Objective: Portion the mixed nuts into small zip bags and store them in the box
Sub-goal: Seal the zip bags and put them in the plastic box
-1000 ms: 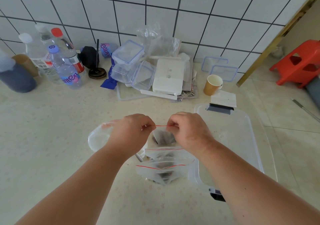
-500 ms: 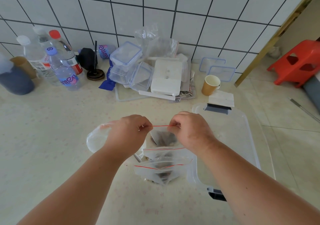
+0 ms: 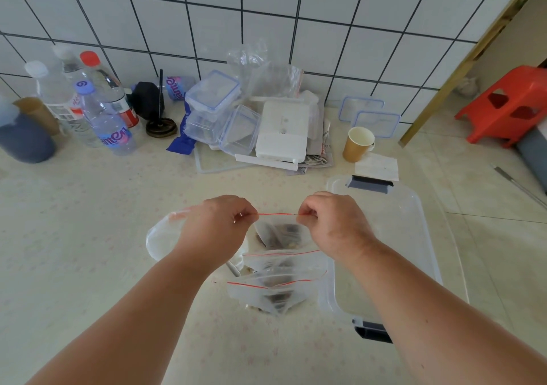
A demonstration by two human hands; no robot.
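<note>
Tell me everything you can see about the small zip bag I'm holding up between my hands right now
The small clear plastic zip bag with a red seal line hangs upright over the pale counter, its top edge stretched level between the left hand and right hand, each pinching one upper corner. Dark nuts sit in its lower part. The seal looks pressed flat, though full closure cannot be confirmed. It hangs just above two more filled zip bags lying on the counter, left of the clear plastic storage box.

zip bag [image 3: 278, 230] clr w/ red strip | box [image 3: 414, 236] clr, grey latches | cup [image 3: 356, 144] tan | stool [image 3: 503, 103] red
</note>
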